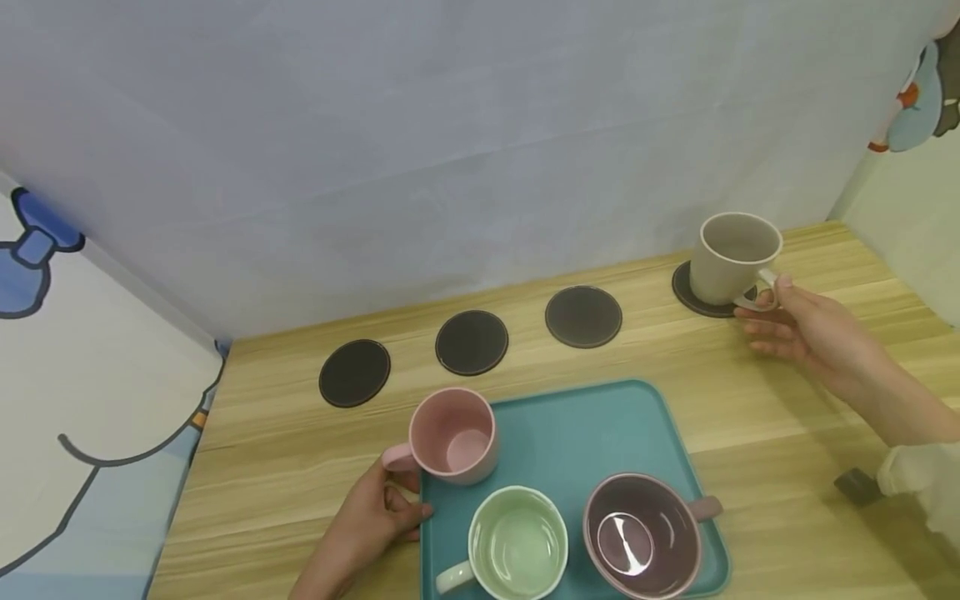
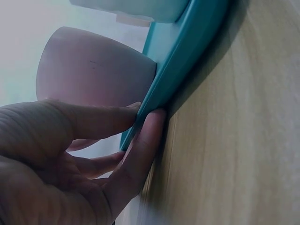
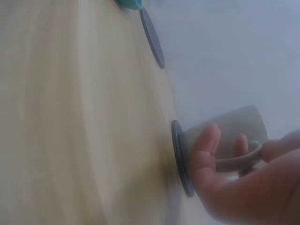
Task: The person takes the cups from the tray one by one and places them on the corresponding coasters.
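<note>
My right hand (image 1: 806, 333) grips the handle of a beige mug (image 1: 723, 279) at the far right. The mug stands upright on a round black coaster (image 3: 180, 154), close to the wall. At the left side of a teal tray (image 1: 570, 425), my left hand (image 1: 375, 512) pinches the rim. In the left wrist view its thumb (image 2: 103, 117) lies along the upper side and a finger (image 2: 140, 157) reaches under the edge. Right by that hand, a pink mug (image 1: 450, 437) stands on the tray with its handle pointing left over the rim.
A light green mug (image 1: 517, 546) and a mauve mug (image 1: 643, 533) share the tray. Three more black coasters (image 1: 355, 372) (image 1: 472, 342) (image 1: 583, 317) lie in a row along the back of the wooden table (image 1: 262, 467). A pale cloth wall (image 1: 450, 167) rises behind them.
</note>
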`<move>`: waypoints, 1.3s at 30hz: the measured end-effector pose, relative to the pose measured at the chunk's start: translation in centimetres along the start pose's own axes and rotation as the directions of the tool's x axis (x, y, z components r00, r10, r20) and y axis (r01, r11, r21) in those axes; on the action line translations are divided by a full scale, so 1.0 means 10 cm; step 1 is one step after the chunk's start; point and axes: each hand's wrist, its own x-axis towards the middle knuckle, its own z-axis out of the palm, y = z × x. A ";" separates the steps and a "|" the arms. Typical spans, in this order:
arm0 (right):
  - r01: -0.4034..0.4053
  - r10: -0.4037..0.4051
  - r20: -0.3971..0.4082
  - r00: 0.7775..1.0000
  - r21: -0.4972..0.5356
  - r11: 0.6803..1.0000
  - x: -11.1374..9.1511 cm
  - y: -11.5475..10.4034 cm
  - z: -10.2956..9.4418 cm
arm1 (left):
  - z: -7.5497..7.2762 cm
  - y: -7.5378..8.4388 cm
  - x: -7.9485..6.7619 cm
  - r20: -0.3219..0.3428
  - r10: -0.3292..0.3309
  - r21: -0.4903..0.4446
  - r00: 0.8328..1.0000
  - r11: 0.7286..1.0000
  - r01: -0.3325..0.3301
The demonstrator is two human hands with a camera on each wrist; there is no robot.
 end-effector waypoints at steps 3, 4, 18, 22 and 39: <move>0.026 -0.026 0.018 0.999 0.020 0.999 -0.02 0.03 -0.01 | 0.00 0.00 0.01 0.002 0.006 0.002 1.000 1.000 -0.006; 0.035 -0.035 0.016 0.999 0.017 0.999 -0.03 0.04 -0.01 | 0.00 0.00 0.01 0.002 0.007 0.002 1.000 1.000 -0.007; 0.043 -0.067 -0.111 0.992 -0.201 0.979 -0.31 0.27 0.14 | 0.00 0.00 0.02 0.029 0.000 -0.048 1.000 0.999 0.002; 0.099 -0.125 -0.084 0.989 -0.263 0.960 -0.40 0.33 0.22 | 0.01 0.00 0.02 0.031 0.000 -0.047 1.000 0.999 0.002; 0.288 -0.247 0.147 0.958 -0.468 0.836 -0.57 0.45 0.59 | 0.00 0.02 0.01 0.043 -0.004 -0.023 0.999 1.000 0.005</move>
